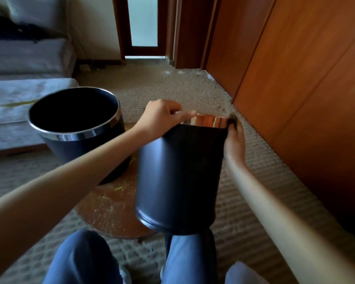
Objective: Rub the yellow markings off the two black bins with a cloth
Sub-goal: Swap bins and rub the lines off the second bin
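No text, label or number can be read anywhere.

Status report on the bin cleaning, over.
Left hand holds rim of tilted bin. Right hand holds dark cloth at rim's right edge. No yellow visible this side. Second bin upright, left, clear of hands.

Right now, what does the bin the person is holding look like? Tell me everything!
The bin is a tall black cylinder with a smooth matte side and a shiny metal rim that mirrors the orange cupboard nearby. It is tipped over, mouth pointing away, bottom above the person's leg. The left hand grips the rim on one side, the right hand holds the other. No yellow marks show on this side.
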Action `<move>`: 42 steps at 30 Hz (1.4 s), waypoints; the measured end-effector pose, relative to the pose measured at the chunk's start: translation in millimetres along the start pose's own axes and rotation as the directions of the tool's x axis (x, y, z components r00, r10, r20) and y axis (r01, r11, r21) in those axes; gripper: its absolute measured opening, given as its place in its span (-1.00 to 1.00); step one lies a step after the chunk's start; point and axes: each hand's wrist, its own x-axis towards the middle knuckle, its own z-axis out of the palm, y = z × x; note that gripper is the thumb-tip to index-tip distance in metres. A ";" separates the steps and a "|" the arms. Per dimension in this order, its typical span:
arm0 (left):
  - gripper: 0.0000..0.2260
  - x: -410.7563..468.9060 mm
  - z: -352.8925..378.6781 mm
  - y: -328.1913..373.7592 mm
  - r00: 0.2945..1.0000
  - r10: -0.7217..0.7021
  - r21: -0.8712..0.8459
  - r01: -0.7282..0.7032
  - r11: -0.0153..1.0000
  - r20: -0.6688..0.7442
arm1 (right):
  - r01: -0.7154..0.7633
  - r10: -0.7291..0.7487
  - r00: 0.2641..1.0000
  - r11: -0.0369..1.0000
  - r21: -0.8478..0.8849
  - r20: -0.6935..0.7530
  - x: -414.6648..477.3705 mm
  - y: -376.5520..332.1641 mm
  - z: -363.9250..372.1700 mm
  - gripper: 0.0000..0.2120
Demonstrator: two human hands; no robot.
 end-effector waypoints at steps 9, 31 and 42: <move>-0.51 37.5 -8.7 -2.5 0.961 -0.267 -0.128 0.275 0.953 0.076 | 0.922 -0.617 0.323 0.034 -0.386 0.717 -49.5 -0.9 35.3 -0.54; -0.59 35.7 -10.7 17.2 0.936 -0.114 0.124 0.077 0.989 0.334 | 0.923 -0.271 -0.248 -0.357 0.143 0.930 -99.6 52.9 12.7 -0.74; -0.70 35.4 -2.7 2.2 0.975 -0.135 0.043 0.129 0.991 0.179 | 0.891 -0.487 0.453 0.230 -0.391 0.747 -111.5 39.1 -39.6 -0.70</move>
